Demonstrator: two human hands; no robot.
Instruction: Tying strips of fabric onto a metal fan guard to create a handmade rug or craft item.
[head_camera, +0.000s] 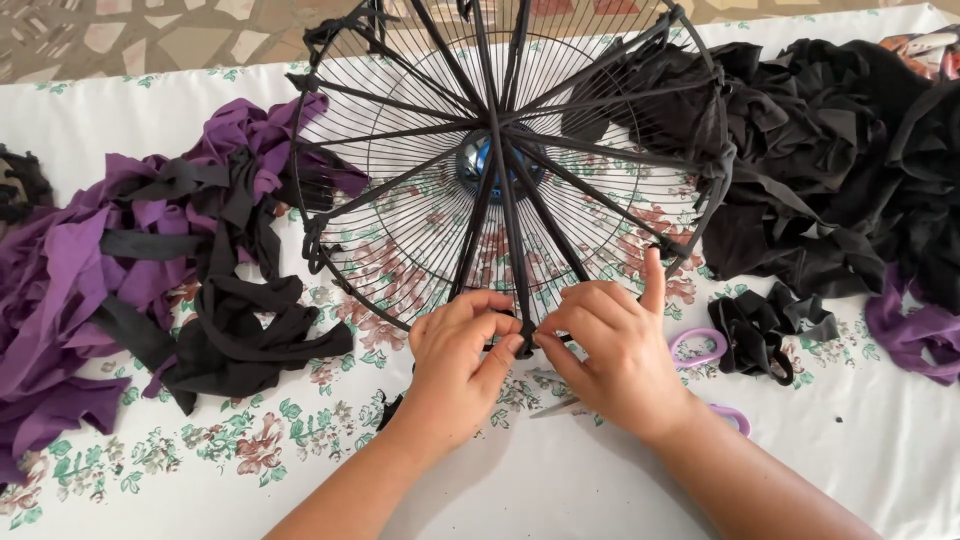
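A round black wire fan guard (400, 210) lies on the table with black fabric strips stretched like spokes from its blue hub (478, 160) to the rim. My left hand (458, 355) and my right hand (610, 345) meet at the near rim. Both pinch the end of one black fabric strip (516, 280) where it wraps the rim wire. My right index finger points up against the guard.
A floral white tablecloth (250, 440) covers the table. A heap of purple and black fabric strips (130, 270) lies left. A black fabric pile (840, 170) lies right, with a small black bundle (765, 325). Purple-handled scissors (700, 350) sit under my right hand.
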